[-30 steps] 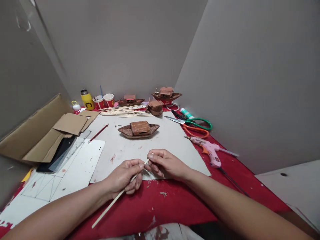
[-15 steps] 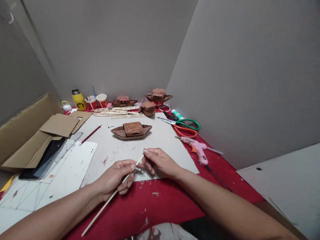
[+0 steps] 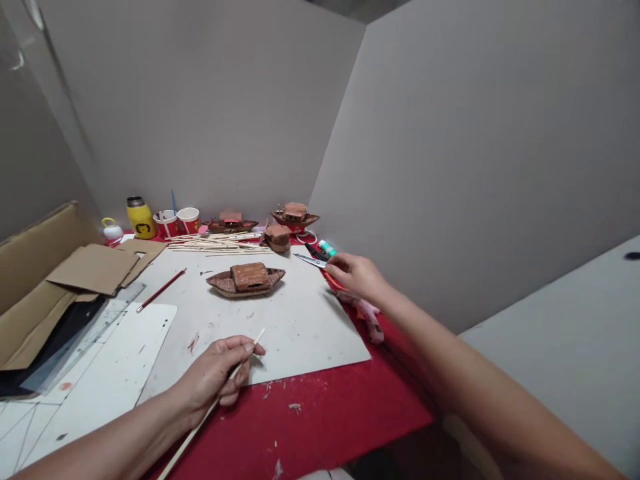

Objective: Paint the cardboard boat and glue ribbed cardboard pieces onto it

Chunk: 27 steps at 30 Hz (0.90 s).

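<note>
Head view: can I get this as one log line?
left hand: holding thin stick; right hand: at scissors; nearest model boat: on white sheet

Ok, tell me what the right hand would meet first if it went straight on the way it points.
Most likely the scissors, whose metal blades lie just ahead of the right hand. It hides much of the handles, so whether it touches them is unclear.
</note>
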Each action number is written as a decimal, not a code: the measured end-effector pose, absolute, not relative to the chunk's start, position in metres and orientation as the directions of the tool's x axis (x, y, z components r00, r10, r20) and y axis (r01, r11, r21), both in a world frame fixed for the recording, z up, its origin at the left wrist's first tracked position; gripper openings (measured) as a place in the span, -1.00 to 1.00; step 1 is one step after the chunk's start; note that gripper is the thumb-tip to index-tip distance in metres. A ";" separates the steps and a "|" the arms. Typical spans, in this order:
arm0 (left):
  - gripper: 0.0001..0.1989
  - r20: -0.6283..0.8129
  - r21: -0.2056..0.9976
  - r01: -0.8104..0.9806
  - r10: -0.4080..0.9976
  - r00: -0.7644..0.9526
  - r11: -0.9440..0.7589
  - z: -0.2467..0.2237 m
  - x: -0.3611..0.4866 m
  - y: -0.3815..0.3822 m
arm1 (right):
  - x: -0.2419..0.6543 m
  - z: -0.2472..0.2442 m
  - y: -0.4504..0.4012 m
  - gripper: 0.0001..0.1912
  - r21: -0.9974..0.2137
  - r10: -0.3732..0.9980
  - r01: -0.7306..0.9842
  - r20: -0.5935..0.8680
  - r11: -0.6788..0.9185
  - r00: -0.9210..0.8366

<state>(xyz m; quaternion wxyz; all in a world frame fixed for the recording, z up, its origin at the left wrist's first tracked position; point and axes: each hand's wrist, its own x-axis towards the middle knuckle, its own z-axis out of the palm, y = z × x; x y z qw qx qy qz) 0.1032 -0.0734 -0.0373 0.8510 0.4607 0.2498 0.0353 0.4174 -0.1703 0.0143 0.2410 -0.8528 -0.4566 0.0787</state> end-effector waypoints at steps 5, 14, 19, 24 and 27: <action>-0.75 -0.383 0.802 0.145 0.312 0.869 0.580 -0.039 0.104 -0.071 | 0.483 0.002 -0.157 -0.68 -0.116 0.742 0.733 -0.115 -0.670 0.660; -0.75 -0.376 0.803 0.128 0.329 0.866 0.582 -0.039 0.104 -0.071 | 0.502 -0.014 -0.141 -0.67 0.155 0.741 0.774 -0.224 -0.614 0.633; -0.77 -0.381 0.810 0.135 0.338 0.860 0.571 -0.041 0.104 -0.070 | 0.501 0.004 -0.153 -0.68 0.198 0.744 0.741 -0.075 -0.642 0.664; -0.77 -0.352 0.812 0.106 0.336 0.873 0.574 -0.041 0.104 -0.070 | 0.483 0.022 -0.168 -0.54 0.149 0.721 0.705 0.125 -0.693 0.682; -0.76 -0.325 0.828 0.070 0.375 0.868 0.556 -0.032 0.103 -0.065 | 0.455 0.028 -0.180 -0.49 0.114 0.759 0.756 0.222 -0.644 0.612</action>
